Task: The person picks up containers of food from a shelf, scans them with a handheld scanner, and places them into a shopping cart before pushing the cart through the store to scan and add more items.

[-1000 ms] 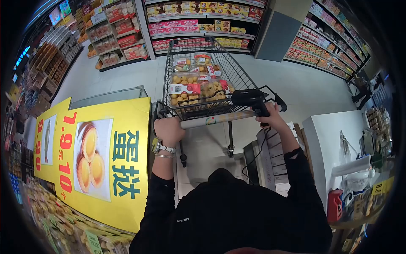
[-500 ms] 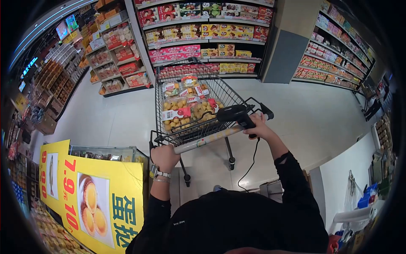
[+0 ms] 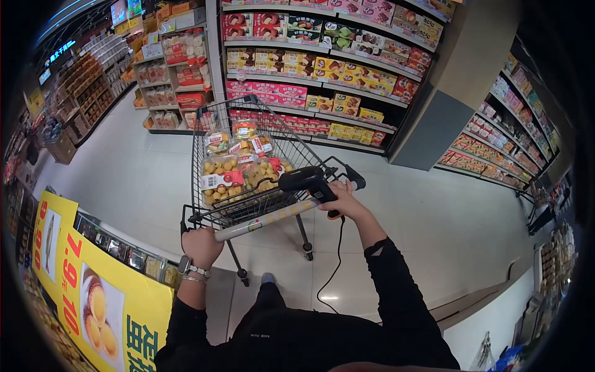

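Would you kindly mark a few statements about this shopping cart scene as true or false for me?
1. The left hand grips the cart handle. True.
2. The right hand holds a black scanner with a cable hanging from it. True.
3. The cart is empty. False: it holds clear packs of yellow food.
4. The yellow sign stands on the person's right. False: it is at the lower left.
5. The left wrist is bare. False: it wears a watch.
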